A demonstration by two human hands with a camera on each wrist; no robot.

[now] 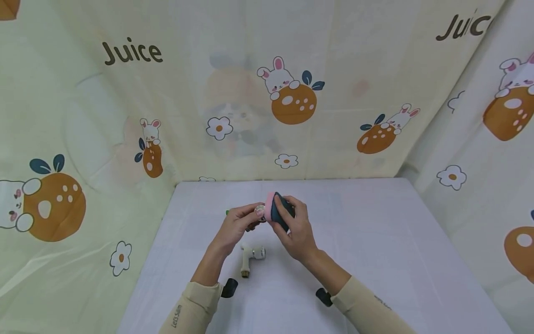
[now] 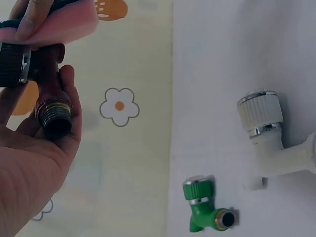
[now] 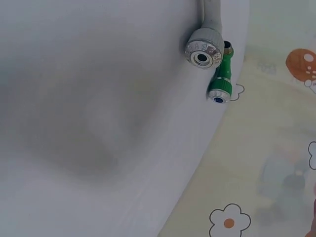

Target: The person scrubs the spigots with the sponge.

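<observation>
My left hand (image 1: 233, 228) holds a dark reddish-brown angle valve (image 2: 48, 81) with a threaded outlet and a dark ribbed knob with a metal ring (image 2: 14, 64). In my right hand (image 1: 298, 234) is a sponge (image 1: 270, 207) with a pink side and a dark teal side. Its pink face meets the valve near the knob, as the left wrist view shows. Fingers hide part of the valve in the head view. Below the hands, a white angle valve (image 1: 247, 260) lies on the table.
A green angle valve (image 2: 201, 203) lies beyond the white one, mostly behind my left hand in the head view. The white table (image 1: 367, 241) ends at a printed curtain (image 1: 333, 139) at the back and sides. Black wrist mounts (image 1: 229, 288) sit by both cuffs.
</observation>
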